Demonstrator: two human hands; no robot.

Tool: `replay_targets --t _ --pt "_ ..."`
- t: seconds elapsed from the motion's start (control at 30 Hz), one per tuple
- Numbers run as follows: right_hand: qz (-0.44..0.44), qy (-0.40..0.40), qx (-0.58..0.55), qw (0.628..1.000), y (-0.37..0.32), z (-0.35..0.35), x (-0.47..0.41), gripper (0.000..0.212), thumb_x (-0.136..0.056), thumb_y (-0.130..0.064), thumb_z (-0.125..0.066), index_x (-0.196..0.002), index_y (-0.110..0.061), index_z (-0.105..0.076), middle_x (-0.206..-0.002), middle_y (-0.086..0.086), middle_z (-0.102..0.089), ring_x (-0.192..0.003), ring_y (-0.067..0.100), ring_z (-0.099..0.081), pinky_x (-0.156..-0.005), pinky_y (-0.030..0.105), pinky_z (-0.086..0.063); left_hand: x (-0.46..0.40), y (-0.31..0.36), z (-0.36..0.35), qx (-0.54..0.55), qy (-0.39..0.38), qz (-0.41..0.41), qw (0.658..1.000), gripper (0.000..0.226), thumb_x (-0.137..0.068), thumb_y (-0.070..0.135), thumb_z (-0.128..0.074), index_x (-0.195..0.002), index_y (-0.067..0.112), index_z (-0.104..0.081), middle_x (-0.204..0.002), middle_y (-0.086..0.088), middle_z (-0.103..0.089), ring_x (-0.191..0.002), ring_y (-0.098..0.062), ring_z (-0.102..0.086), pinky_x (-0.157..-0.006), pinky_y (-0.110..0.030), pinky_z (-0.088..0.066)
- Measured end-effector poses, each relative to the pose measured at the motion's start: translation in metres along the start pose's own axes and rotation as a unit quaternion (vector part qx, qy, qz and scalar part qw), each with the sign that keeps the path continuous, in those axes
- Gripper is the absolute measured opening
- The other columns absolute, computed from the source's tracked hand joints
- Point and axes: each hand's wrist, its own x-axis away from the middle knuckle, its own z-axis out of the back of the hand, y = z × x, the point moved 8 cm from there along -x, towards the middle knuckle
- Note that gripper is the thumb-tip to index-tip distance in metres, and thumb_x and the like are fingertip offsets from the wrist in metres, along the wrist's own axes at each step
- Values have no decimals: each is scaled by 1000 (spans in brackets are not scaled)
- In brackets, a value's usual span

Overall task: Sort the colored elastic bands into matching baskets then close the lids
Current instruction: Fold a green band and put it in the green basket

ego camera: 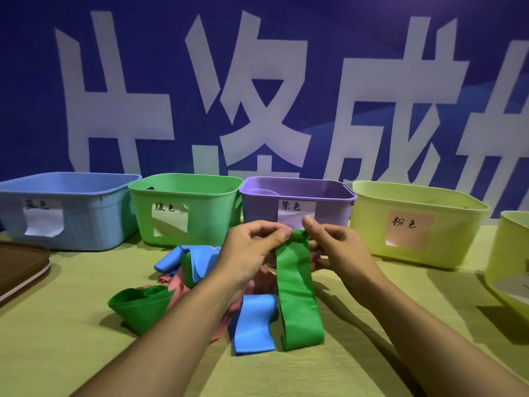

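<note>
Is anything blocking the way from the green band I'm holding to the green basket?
Nothing visible does. Both hands hold the green band up; the green basket stands behind and left, open-topped.

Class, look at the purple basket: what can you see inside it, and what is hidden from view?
Inside the purple basket only the far inner wall and a pale curved shape near its left corner show. Its floor is hidden by the front wall, so any bands there cannot be seen.

Baskets (183,213) smooth plastic; green band (297,296) matt rubbery; tablecloth (71,353) cloth.
</note>
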Motion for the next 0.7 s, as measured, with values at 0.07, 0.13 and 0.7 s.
replay_targets --t 0.07,0.13,0.7 --pt "7 4 17 1000 0 1 -1 45 -88 -47 -70 -80 -3 -73 -68 12 -64 -61 23 -60 -64 40 -54 0 0 0 -13 -2 -4 1000 21 -71 24 -85 -88 13 -81 -94 -20 -78 -92 -34 -75 -94 -55 -56" --pt "14 10 31 999 0 3 -2 40 -89 -43 -72 -80 -5 -75 -68 13 -66 -60 21 -61 -63 38 -55 -1 -1 2 -27 2 -6 1000 15 -78 18 -85 -91 12 -80 -95 -18 -79 -97 -38 -75 -94 -58 -56" --pt "67 -5 38 997 0 4 -8 19 -88 -17 -73 -106 -10 -75 -84 3 -78 -67 7 -68 -60 20 -52 4 2 3 -25 -3 6 1000 28 -79 2 -83 -105 9 -75 -99 -16 -78 -93 -31 -76 -77 -38 -61"
